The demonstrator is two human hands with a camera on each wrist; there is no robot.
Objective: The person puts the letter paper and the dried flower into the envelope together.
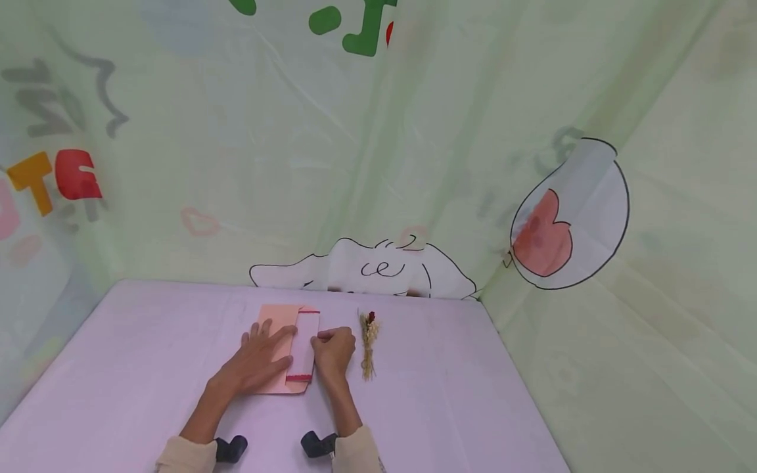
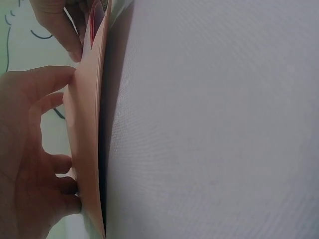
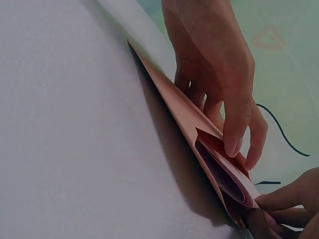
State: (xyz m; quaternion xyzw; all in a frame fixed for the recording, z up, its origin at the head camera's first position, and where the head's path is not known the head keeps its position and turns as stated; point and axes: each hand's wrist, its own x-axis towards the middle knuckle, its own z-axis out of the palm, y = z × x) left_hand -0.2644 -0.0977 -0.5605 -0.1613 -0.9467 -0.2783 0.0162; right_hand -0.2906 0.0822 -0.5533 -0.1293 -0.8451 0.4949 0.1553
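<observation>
A peach-coloured envelope (image 1: pixel 279 316) lies on the table, its opening facing right. Out of that opening sticks a folded white paper (image 1: pixel 304 341) with red bands at its ends; the right wrist view shows its rounded fold (image 3: pixel 238 189) partly inside the envelope. My left hand (image 1: pixel 255 362) rests on the envelope with spread fingers, thumb and index near the opening. At the paper's right edge, my right hand (image 1: pixel 334 352) pinches it between thumb and curled fingers. How far the paper reaches inside is hidden.
A small dried flower bunch (image 1: pixel 369 338) with a dark red bloom lies right of my right hand. The pale lilac table (image 1: pixel 443 394) meets a printed cloth backdrop (image 1: pixel 284 164) behind and at both sides. Dark devices (image 1: pixel 232 449) sit at the wrists.
</observation>
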